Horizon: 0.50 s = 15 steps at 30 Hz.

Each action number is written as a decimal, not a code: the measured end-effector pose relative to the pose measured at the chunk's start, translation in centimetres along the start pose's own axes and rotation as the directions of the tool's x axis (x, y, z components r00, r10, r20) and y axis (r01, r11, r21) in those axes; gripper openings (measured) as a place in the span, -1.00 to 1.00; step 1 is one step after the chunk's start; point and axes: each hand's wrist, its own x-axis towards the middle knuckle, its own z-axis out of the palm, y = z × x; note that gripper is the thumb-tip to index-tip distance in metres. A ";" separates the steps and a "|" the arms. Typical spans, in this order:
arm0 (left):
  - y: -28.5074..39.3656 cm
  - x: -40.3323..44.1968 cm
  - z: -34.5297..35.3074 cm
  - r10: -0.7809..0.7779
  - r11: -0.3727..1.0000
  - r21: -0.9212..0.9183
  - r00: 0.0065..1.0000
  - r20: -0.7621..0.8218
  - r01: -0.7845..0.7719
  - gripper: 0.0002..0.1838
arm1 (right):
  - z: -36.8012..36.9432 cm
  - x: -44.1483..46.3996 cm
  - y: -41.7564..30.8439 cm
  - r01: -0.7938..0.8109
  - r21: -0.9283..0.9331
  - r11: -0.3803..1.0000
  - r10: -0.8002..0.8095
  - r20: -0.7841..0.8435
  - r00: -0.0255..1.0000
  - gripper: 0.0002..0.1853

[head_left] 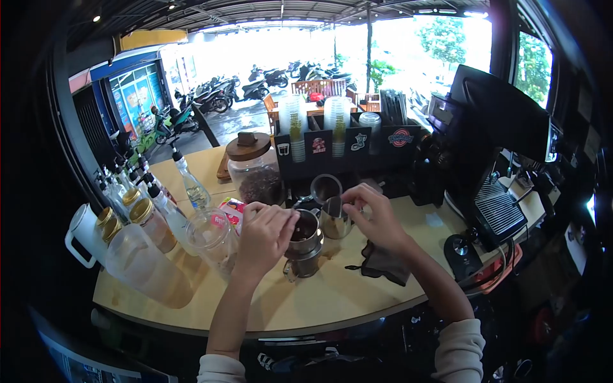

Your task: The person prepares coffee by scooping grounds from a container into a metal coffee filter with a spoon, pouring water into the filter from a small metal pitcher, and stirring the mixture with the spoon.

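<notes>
At the middle of the wooden counter, a metal cup (305, 244) with dark contents stands on top of another vessel (304, 265). My left hand (267, 231) is at the left side of the metal cup's rim, its fingers bent and pressed together; what they hold, if anything, is hidden. To the right, my right hand (373, 214) has its thumb and fingers pinched at the edge of a thin, dark round piece (333, 206). That piece is above a clear glass (336, 227), just right of the metal cup.
A clear jar (214, 246), a pitcher (150, 268) and bottles (191, 182) stand left. Behind are a wooden-lidded jar (255, 175) and a black cup holder (319, 163). A dark cloth (385, 262) and a coffee machine (488, 179) are at the right.
</notes>
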 end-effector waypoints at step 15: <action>-0.5 -1.4 -0.8 -0.417 0.891 -0.266 0.895 -0.159 0.367 -0.85 | 6.5 -4.4 15.1 -0.448 0.471 0.760 0.472 0.074 0.878 -0.74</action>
